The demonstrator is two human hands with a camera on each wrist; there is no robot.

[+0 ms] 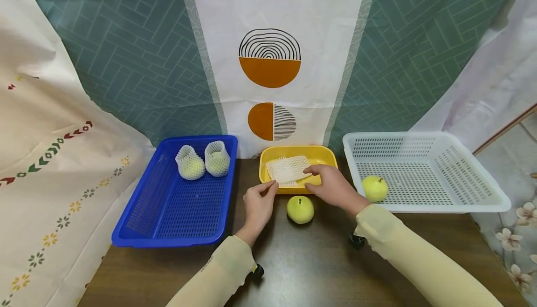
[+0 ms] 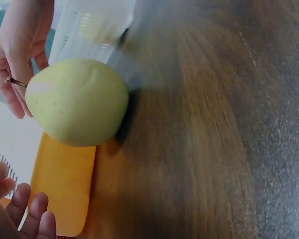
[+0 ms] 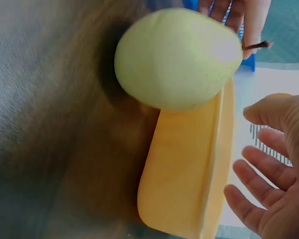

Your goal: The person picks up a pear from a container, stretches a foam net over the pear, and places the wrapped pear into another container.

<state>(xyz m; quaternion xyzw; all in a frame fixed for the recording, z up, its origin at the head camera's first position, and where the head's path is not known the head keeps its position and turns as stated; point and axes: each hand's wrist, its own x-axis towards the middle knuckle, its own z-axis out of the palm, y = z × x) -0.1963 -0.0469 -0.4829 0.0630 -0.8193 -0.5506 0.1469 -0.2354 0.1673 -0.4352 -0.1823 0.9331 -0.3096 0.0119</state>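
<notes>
In the head view my left hand (image 1: pixel 258 207) pinches the near left corner of a white foam net sleeve (image 1: pixel 289 169) between thumb and forefinger. The sleeve lies flat in a yellow tray (image 1: pixel 331 158). My right hand (image 1: pixel 333 185) is at the sleeve's right end, thumb and fingers spread apart; in the right wrist view that hand (image 3: pixel 276 169) holds nothing. A yellow-green pear (image 1: pixel 300 209) stands stem up on the table between the hands, before the tray. Both wrist views show this pear (image 2: pixel 77 102) close up, untouched; neither shows the sleeve.
On the left, a blue basket (image 1: pixel 176 242) holds two pears in foam nets, one net-wrapped pear (image 1: pixel 192 166) beside the other (image 1: pixel 217 161). The white basket (image 1: pixel 436 207) on the right holds a bare pear (image 1: pixel 375 188). Behind the containers hangs a patterned curtain (image 1: pixel 319 64).
</notes>
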